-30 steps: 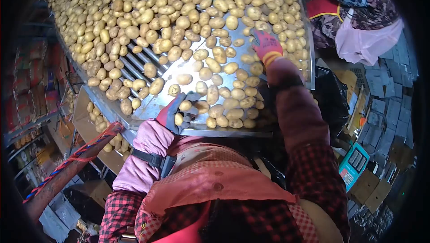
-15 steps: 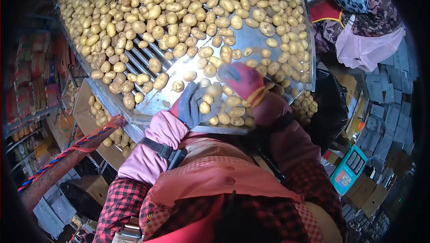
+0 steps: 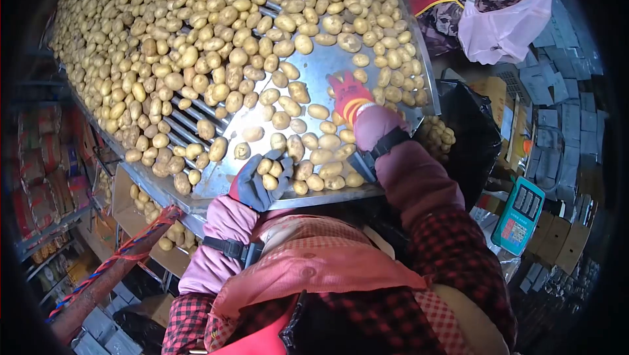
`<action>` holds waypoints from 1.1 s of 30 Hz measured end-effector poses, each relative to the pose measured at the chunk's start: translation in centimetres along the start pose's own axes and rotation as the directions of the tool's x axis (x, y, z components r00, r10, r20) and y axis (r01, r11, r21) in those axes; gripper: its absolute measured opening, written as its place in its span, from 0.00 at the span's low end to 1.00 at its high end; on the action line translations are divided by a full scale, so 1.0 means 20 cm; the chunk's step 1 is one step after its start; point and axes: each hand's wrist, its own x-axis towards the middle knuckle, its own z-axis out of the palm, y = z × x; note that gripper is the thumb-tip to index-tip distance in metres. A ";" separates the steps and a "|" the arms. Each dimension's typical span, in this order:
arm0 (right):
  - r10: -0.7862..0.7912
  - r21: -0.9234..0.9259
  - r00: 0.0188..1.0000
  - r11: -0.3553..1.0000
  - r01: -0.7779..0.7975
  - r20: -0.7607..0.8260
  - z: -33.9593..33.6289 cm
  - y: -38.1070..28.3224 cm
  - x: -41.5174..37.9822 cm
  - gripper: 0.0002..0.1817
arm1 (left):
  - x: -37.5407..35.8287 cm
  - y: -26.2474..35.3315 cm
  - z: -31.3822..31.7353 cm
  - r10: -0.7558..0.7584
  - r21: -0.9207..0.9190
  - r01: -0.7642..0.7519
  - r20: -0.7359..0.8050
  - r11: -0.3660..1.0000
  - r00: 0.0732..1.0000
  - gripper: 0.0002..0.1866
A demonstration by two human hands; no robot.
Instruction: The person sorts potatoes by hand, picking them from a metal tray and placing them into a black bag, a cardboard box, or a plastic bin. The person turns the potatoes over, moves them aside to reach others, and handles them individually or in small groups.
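Observation:
My left hand (image 3: 252, 183), in a grey and red glove, is cupped palm up at the near edge of a metal tray (image 3: 229, 173). Several small potatoes (image 3: 269, 182) rest in its curled fingers. My right hand (image 3: 348, 97), in a red glove with a yellow-orange cuff, reaches over the tray with its fingers stretched out and holds nothing. Loose potatoes (image 3: 325, 157) lie between my hands, and more potatoes (image 3: 396, 80) lie to the right of my right hand.
A large heap of potatoes (image 3: 157, 47) covers the far part, partly over metal bars (image 3: 187, 122). A rope-wrapped pole (image 3: 111, 270) stands at left, near a cardboard box (image 3: 128, 201). At right are a black bag (image 3: 468, 139), a teal scale (image 3: 517, 216) and another person (image 3: 504, 21).
The view has shifted, so the tray appears farther left and lower. My right hand, blurred before, has moved away over the tray with fingers extended. My left hand still cradles potatoes.

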 end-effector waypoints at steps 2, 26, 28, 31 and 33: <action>0.112 0.065 0.993 0.991 -0.113 0.028 -0.05 -0.01 0.00 0.32 | 0.02 0.00 -0.02 -0.041 0.086 0.042 -0.012 0.995 0.999 0.24; -0.044 0.500 0.779 0.744 0.443 -0.625 -0.12 0.19 0.14 0.35 | 0.11 0.05 0.14 0.162 -0.051 -0.157 0.106 0.986 0.981 0.29; 0.011 0.336 0.759 0.901 0.275 -0.651 -0.19 0.52 0.56 0.44 | 0.05 0.11 0.17 0.145 0.000 -0.149 0.243 0.989 0.959 0.28; 0.098 0.365 0.888 0.927 0.082 -0.449 -0.30 0.64 0.97 0.38 | -0.03 0.20 0.16 0.155 -0.029 -0.154 0.063 0.988 0.986 0.30; 0.110 0.315 0.964 0.949 -0.029 -0.241 -0.42 0.52 0.92 0.39 | -0.06 0.24 0.18 0.223 0.039 -0.221 -0.060 0.974 0.973 0.32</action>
